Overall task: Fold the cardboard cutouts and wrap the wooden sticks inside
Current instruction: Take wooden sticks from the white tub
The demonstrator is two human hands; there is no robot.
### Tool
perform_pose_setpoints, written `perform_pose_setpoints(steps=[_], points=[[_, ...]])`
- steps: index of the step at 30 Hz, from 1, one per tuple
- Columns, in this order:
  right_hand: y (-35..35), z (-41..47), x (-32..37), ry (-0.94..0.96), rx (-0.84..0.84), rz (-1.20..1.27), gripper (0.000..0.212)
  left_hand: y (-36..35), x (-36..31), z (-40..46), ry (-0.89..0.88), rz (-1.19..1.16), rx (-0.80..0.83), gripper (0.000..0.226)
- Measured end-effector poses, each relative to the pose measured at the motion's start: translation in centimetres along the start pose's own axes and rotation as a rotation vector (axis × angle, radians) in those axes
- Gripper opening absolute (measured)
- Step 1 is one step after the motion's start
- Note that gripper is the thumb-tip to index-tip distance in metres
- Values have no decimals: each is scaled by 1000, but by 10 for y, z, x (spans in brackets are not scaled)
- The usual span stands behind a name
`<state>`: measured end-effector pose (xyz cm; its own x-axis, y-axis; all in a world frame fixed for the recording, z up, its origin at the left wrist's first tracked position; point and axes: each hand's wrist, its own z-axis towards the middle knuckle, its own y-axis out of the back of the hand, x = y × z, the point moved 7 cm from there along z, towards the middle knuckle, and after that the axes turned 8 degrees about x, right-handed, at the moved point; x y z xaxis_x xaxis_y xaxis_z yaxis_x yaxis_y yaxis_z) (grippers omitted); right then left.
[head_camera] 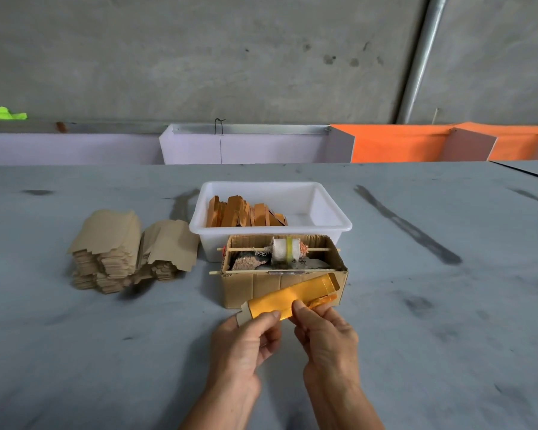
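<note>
Grey scuffed surface [106,352], streaked with dark marks, backed by a concrete wall [199,57] and a row of pale and orange panels [398,144]. At the middle, a white plastic tub [333,226] with finished orange wraps [246,212] leaning together in its left half. Touching the tub's near wall, an open cardboard box [261,287] with two thin sticks [280,249] laid across its top, one threaded through a white spool [285,249] banded in yellow (frayed scraps heaped beneath it). Left of the tub, two stacks of brown cardboard cutouts [121,246], top sheets arched and fanned. In front of the box, held just above the surface, one gold-faced cutout [289,297] folded into a long sleeve, far end open and tilted up to the right; contents of the sleeve not visible. Left hand [246,346] with fingers [267,319] curled, pinching the near end of the sleeve. Right hand [326,336] with thumb and fingertips pinching the sleeve at its middle, along the crinkled orange edge.
</note>
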<state>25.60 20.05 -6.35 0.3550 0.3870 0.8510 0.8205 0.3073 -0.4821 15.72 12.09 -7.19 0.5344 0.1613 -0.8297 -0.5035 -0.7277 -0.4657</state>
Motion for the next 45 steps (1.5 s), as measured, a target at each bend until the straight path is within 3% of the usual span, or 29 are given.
perform_pose_setpoints(steps=[5, 11, 19, 27, 33, 39, 41, 45], points=[[-1, 1, 6, 17, 18, -44, 16, 3, -10, -2, -56, 92, 36, 10], [0, 6, 18, 48, -12, -118, 29, 3, -18, -8, -53, 208, 81, 6], [-16, 1, 18, -1, 29, -183, 16, 2, -35, -13, -129, 285, 33, 7], [-27, 0, 31, 15, 87, -273, 16, -2, -50, -17, -129, 458, 114, 21], [-33, 9, 57, 91, 64, -357, 10, -5, -68, -13, -180, 567, 123, 9], [-68, 19, 59, 51, 234, -527, 11, -12, -104, 7, -299, 513, 7, 14], [-81, 25, 59, 33, 280, -596, 20, -18, -114, 15, -303, 485, -9, 13], [-100, 51, 68, 42, 256, -620, 16, -34, -129, 38, -302, 544, 39, 23]])
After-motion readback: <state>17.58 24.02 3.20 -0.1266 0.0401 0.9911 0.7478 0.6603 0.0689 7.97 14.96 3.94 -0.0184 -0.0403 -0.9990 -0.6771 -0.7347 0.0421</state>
